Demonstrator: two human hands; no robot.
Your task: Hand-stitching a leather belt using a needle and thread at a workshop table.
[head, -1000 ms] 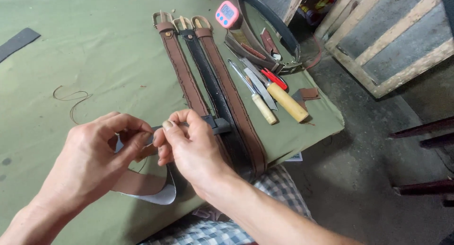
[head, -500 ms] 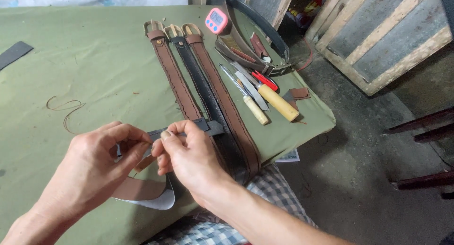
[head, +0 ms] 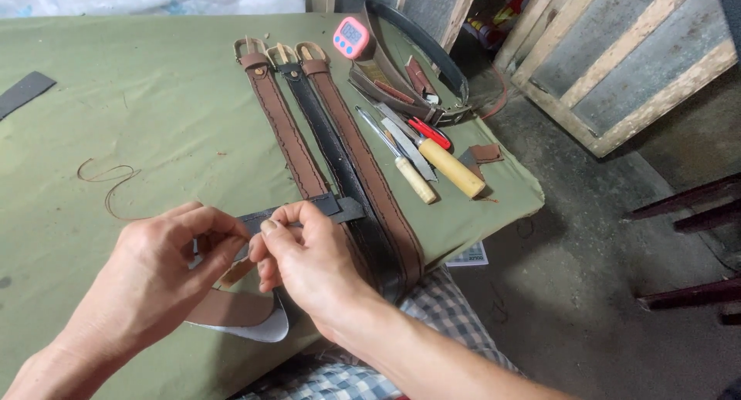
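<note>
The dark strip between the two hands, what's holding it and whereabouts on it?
Both hands hold the dark leather strip: the left hand and right hand pinch its near end between fingertips, while its far end lies across the belts.

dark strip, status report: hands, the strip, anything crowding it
Left hand and right hand both pinch the dark leather strip. Strip held across three belts on the green cloth. Nothing between hands.

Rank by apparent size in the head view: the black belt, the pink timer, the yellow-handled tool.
1. black belt, longest by far
2. yellow-handled tool
3. pink timer, though it lies farther from the camera, so this is unsure
</note>
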